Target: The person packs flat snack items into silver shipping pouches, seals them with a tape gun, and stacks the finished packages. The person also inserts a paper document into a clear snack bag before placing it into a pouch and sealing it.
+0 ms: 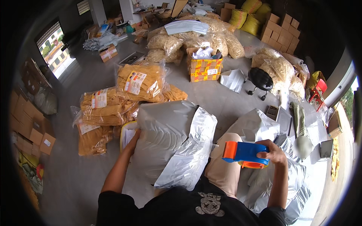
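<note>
A large, stuffed silver-grey plastic mailing bag [167, 135] lies across my lap, its shiny flap side to the right. My left hand [135, 141] presses against the bag's left side, its fingers partly hidden behind the bag. Over my right knee, my right hand [273, 154] grips a blue and orange tape dispenser [246, 152], which is held apart from the bag. Behind my left hand stands a yellow-rimmed container [124, 130] with white paper inside.
Clear bags of orange-brown material [141, 82] are piled ahead to the left. Beyond stand a taped cardboard box [205, 69] and a black stool [260, 79]. More silver bags [254, 124] lie to my right, near a grey plastic case [283, 120].
</note>
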`<state>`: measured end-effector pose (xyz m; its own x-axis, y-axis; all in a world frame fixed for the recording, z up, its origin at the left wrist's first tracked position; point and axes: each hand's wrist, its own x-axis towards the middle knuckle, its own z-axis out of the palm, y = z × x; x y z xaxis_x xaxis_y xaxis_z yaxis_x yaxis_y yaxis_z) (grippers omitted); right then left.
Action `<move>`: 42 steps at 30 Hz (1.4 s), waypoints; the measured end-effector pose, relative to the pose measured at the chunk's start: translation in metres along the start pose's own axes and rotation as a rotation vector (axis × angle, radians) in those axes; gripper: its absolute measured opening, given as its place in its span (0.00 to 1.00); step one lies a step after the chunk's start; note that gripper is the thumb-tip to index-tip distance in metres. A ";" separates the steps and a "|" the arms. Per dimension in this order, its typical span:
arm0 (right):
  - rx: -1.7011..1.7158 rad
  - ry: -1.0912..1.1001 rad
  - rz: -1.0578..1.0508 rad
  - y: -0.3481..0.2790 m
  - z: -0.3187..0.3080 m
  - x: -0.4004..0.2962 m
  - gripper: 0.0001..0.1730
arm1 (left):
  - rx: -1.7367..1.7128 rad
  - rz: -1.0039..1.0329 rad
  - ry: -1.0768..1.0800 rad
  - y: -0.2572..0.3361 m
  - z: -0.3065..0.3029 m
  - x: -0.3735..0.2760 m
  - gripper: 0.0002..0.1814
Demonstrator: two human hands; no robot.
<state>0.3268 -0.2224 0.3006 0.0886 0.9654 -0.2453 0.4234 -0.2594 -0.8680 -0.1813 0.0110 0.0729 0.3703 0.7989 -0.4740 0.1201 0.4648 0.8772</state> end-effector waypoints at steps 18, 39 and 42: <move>0.731 -0.135 -0.883 -0.182 0.078 0.024 0.34 | -0.635 0.283 -0.532 0.153 0.130 -0.055 0.39; -0.190 -0.262 -0.263 -0.135 0.034 0.011 0.35 | 0.258 0.510 0.027 0.133 0.068 -0.122 0.54; -0.224 -0.118 -0.169 -0.085 0.004 -0.016 0.33 | 0.741 0.793 0.205 0.144 0.097 -0.130 0.47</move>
<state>0.2856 -0.2162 0.3766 -0.1004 0.9811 -0.1654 0.6128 -0.0700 -0.7871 -0.1223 -0.0628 0.2684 0.4355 0.8488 0.2999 0.4636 -0.4970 0.7335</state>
